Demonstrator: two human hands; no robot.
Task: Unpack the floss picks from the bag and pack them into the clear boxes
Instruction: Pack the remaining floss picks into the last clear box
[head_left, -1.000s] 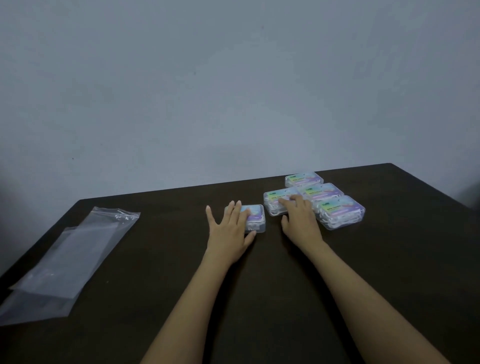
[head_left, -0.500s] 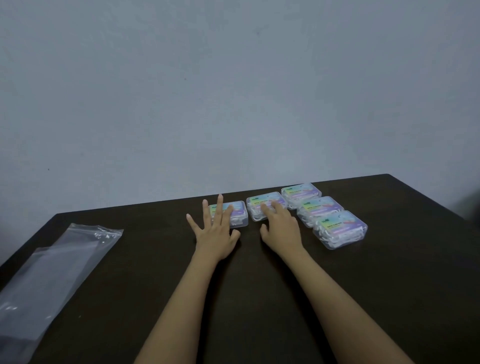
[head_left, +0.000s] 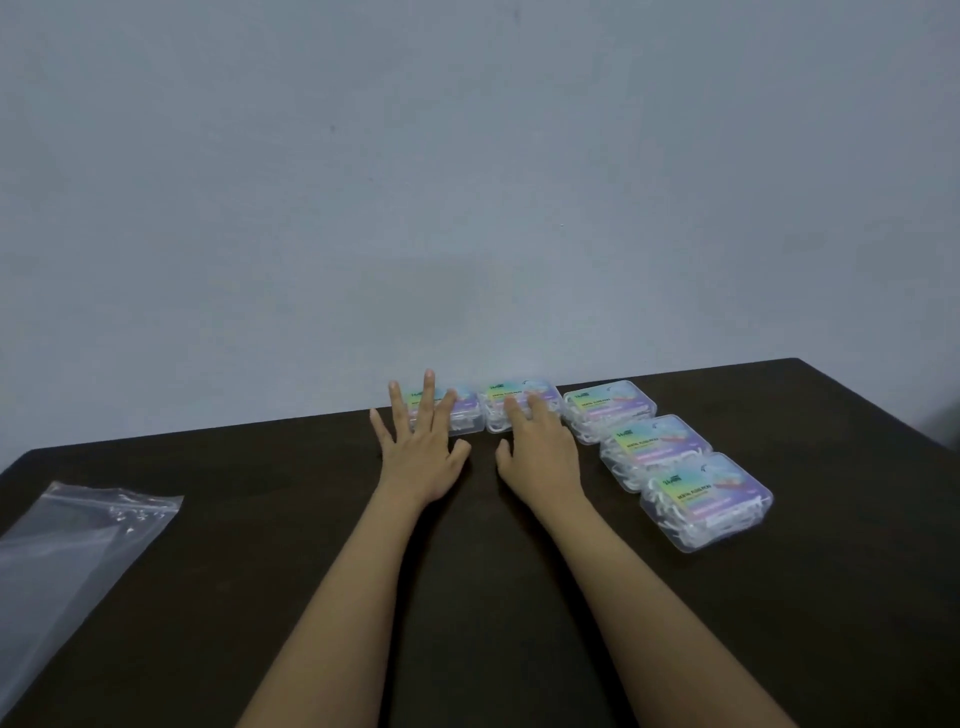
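Several clear boxes with rainbow labels and white floss picks inside lie closed on the dark table (head_left: 467, 597). My left hand (head_left: 422, 447) lies flat with spread straight fingers on the leftmost box (head_left: 464, 413) by the far edge. My right hand (head_left: 540, 447) rests its straight fingers on the box beside it (head_left: 506, 400). Three more boxes run toward the right front: one (head_left: 610, 410), another (head_left: 655, 449), and the nearest (head_left: 706, 499). An empty clear zip bag (head_left: 67, 551) lies flat at the left.
A plain grey wall (head_left: 467, 182) rises right behind the table's far edge. The table's right corner ends past the boxes. Dark bare tabletop stretches between my forearms and toward me.
Both hands have pushed their two boxes away from me toward the far edge, into a row with the back box. The view has tilted, so the bag sits lower left.
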